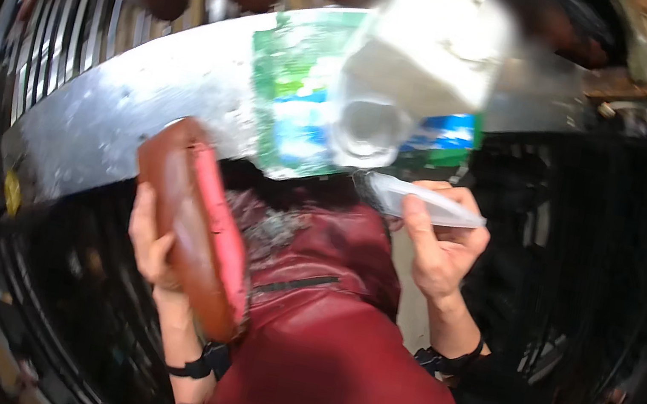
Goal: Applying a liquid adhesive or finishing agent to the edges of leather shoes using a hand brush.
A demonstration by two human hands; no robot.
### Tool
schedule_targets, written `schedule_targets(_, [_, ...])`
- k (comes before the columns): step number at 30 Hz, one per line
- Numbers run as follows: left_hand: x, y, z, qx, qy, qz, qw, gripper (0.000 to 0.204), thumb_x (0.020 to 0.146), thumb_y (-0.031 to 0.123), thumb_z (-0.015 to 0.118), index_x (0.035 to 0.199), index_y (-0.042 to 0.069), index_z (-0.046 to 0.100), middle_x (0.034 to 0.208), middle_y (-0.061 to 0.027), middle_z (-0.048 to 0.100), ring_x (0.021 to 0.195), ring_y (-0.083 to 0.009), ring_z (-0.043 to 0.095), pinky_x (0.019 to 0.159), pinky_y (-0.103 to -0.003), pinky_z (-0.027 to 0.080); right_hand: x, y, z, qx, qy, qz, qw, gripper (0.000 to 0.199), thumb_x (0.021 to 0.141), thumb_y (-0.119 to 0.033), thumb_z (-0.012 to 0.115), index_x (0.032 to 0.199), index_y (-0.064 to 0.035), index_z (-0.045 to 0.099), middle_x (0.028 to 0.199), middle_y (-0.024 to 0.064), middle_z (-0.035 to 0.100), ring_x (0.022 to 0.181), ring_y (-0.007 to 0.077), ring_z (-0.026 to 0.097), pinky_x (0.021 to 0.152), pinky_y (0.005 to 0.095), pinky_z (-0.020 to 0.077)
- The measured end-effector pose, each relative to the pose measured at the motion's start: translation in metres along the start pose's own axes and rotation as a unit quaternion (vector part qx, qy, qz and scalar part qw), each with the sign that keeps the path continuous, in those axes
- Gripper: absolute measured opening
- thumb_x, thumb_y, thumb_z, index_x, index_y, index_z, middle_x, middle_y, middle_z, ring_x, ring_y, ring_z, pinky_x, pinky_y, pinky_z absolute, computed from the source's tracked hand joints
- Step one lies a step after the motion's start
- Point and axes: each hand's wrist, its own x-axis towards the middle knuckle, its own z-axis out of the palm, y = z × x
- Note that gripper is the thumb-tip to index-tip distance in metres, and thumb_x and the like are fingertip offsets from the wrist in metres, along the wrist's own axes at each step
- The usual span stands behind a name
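The left hand [151, 245] has its fingers clasped around a brown-and-pink oblong block [192, 235] at seven o'clock; the right hand [440, 253] pinches a clear plastic tube [427, 205] at three o'clock, above a maroon leather bag [326, 332] (blurred). A loosening pinch could probably drop the tube.

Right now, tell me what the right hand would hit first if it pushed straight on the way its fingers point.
The right hand holds a clear plastic piece, fingers pointing up-left. Going straight on, it would probably first meet the blurred white jug just above, though depth is unclear.
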Motion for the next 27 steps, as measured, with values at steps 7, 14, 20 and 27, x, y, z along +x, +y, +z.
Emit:
schedule_targets(7, [0.015,0.011,0.007,0.25,-0.091,0.201,0.943,0.061,0.092,0.006,0.077,0.141,0.002,0.042,0.142,-0.0303,0.06,0.127,-0.0475,0.063,0.107,-0.057,0.053,0.021,0.03,0.101,0.199,-0.195,0.11,0.954,0.017,0.096,0.0,0.074,0.109,0.0075,0.068,0.091,0.0123,0.074,0.071,0.0142,0.071,0.059,0.0254,0.0572])
schedule_targets(14, [0.018,0.014,0.006,0.235,-0.076,0.197,0.949,0.026,0.101,0.003,0.061,0.123,-0.001,0.049,0.133,-0.0339,0.063,0.122,-0.0491,0.064,0.103,-0.058,0.055,0.036,0.032,0.142,0.135,-0.25,0.079,0.956,0.017,0.096,0.0,0.073,0.111,0.0079,0.069,0.089,0.014,0.075,0.071,0.0163,0.072,0.057,0.0274,0.0574])
schedule_targets(20, [0.023,0.017,0.003,0.225,-0.093,0.202,0.949,0.025,0.101,0.0,0.06,0.124,-0.001,0.05,0.133,-0.033,0.063,0.121,-0.0485,0.065,0.103,-0.057,0.055,0.099,0.05,0.183,0.05,-0.209,0.107,0.971,0.017,0.096,-0.011,0.076,0.1,0.0051,0.07,0.081,0.0097,0.074,0.058,0.0117,0.067,0.052,0.0255,0.0542])
schedule_targets(27, [0.027,0.017,0.004,0.224,-0.082,0.212,0.948,0.026,0.099,-0.003,0.062,0.124,-0.003,0.053,0.131,-0.0323,0.065,0.121,-0.0484,0.066,0.102,-0.056,0.056,0.074,0.034,0.151,0.125,-0.272,0.118,0.947,0.018,0.096,-0.007,0.076,0.104,0.0072,0.072,0.089,0.0119,0.076,0.066,0.0161,0.07,0.057,0.0277,0.057])
